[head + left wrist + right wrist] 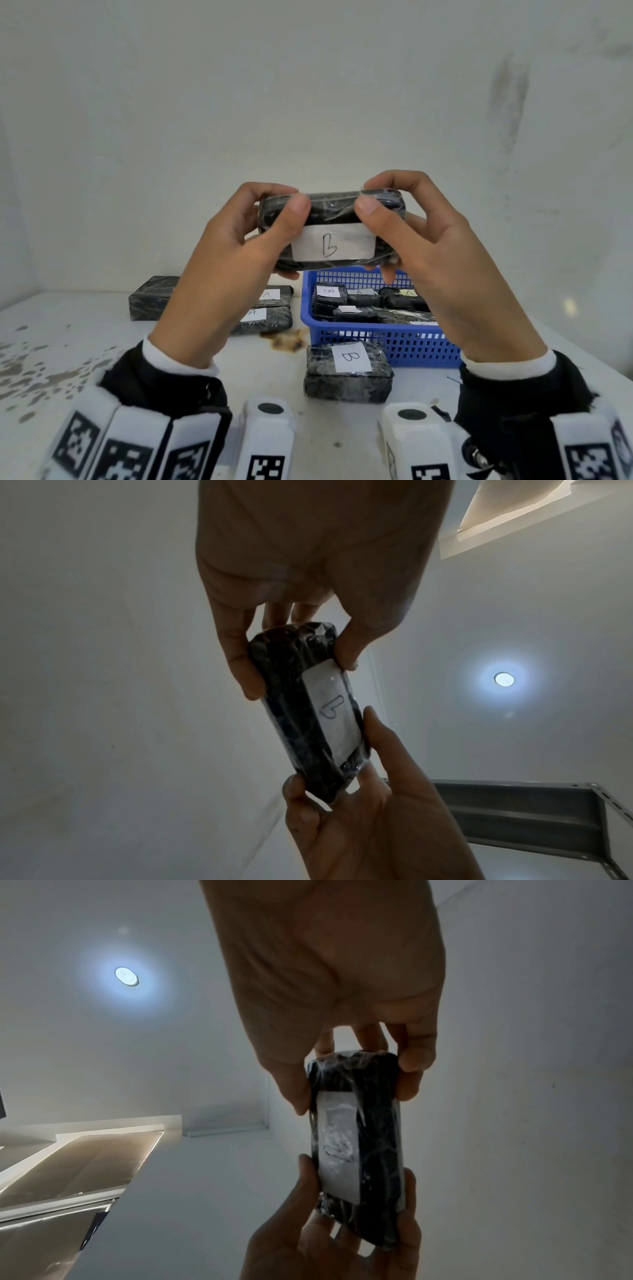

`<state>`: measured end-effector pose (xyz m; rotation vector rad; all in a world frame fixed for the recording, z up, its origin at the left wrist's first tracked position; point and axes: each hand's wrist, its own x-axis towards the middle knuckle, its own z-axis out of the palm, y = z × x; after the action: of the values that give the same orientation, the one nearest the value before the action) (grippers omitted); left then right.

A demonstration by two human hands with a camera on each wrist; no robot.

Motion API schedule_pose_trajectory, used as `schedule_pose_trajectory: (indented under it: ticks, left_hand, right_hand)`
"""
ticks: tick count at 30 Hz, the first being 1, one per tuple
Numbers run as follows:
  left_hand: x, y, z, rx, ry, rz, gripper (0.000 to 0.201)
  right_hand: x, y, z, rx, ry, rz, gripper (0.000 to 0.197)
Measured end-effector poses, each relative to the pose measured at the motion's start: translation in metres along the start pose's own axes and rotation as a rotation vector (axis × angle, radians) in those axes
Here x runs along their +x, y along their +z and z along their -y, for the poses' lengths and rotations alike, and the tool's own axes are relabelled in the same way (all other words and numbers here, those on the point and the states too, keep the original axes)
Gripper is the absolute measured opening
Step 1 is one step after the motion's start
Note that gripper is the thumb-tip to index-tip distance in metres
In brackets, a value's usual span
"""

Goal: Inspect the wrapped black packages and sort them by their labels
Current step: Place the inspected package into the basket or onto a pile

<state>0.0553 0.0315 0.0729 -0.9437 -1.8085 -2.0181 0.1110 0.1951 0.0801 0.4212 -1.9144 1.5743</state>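
Head view: we grip a film-wrapped black package labelled B (330, 233) in our left hand (239, 253) and right hand (428, 253), raised above the blue plastic basket (387, 342) on a stained white table (68, 342) against a scuffed white wall (308, 85).

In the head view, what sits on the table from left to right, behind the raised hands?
Unlabeled black package → two stacked packages labeled A → brown stain → package labeled B → blue basket of packages.
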Motion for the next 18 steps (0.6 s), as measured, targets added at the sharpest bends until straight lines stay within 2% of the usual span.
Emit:
schedule_pose_trajectory:
  ticks: [8,13,16,18]
  left_hand:
    - [0.0000,-0.0008,0.0008,0.048,0.006,0.006,0.037]
    - [-0.0004,-0.0008,-0.0013,0.063,-0.011,0.035,0.041]
    - [0.0017,-0.0021,-0.0008,0.031,-0.038,0.026,0.031]
    - [0.0019,-0.0028,-0.0007,0.012,-0.072,0.032,0.032]
  right_hand:
    - [0.0022,0.0009,-0.0058,-0.057,-0.016,-0.023,0.035]
    - [0.0018,0.0035,-0.0060,-0.071,-0.020,-0.006,0.029]
    - [0.0029,0.0023,-0.0068,0.006,-0.001,0.007,0.025]
    - [0.0038,0.0013,-0.0075,0.018,-0.003,0.020,0.017]
